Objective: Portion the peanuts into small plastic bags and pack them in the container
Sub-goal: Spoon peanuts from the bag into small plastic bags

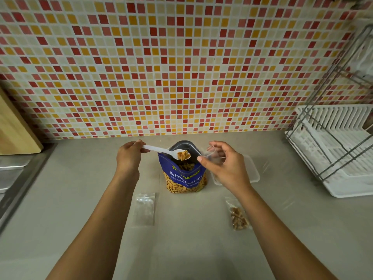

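We're seeing a white plastic spoon (pixel 155 149), a glossy blue pouch (pixel 181 175), clear crinkly plastic bags (pixel 144 209) and a translucent plastic container (pixel 254 174). The counter (pixel 80 178) is smooth, matt grey. There are shiny mosaic tiles (pixel 181 67), a pale wooden board (pixel 12 128), and a metal-wire, white-plastic dish rack (pixel 333 122).

Grey worktop (pixel 80 199) below a wall (pixel 181 67) of small red, orange and cream tiles. White and grey dish rack (pixel 343 158) at the far right, near the wall. Pale wooden board (pixel 16 128) standing at the left edge. Shiny metal sink rim (pixel 14 178) just below it.
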The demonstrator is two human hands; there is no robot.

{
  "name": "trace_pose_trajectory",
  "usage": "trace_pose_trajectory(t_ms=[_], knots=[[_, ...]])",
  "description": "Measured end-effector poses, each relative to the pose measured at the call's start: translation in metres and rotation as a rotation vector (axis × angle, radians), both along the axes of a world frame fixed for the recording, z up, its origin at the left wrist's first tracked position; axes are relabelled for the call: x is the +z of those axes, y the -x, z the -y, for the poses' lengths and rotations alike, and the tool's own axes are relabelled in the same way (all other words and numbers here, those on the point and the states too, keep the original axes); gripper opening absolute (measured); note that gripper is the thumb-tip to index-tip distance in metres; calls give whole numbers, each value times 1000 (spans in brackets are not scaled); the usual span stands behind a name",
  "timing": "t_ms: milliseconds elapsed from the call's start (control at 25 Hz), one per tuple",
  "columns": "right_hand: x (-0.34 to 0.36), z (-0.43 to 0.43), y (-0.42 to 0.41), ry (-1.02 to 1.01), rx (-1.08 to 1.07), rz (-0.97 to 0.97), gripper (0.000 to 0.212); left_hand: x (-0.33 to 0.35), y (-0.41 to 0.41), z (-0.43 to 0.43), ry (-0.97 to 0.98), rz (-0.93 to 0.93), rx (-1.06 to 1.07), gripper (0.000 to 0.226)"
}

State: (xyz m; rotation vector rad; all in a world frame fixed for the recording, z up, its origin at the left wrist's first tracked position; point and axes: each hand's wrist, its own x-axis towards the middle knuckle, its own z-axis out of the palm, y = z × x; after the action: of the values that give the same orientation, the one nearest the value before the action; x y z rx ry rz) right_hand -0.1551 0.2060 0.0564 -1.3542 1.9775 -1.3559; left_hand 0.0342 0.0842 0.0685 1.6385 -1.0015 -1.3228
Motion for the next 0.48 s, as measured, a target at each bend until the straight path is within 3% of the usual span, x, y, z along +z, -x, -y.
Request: trace_pose_trajectory(t_ms=[120,280,400,480], knots=[[2,6,-8,-11,23,-161,58,19,-6,5,45,-49,31,8],[4,14,-19,11,33,-194,58,51,-3,5,121,-74,11,5],[6,17,-24,37,28,-157,58,66,7,-7,292,51,-99,22],[8,17,-27,56,24,-128,56,68,14,-18,562,253,-244,30]])
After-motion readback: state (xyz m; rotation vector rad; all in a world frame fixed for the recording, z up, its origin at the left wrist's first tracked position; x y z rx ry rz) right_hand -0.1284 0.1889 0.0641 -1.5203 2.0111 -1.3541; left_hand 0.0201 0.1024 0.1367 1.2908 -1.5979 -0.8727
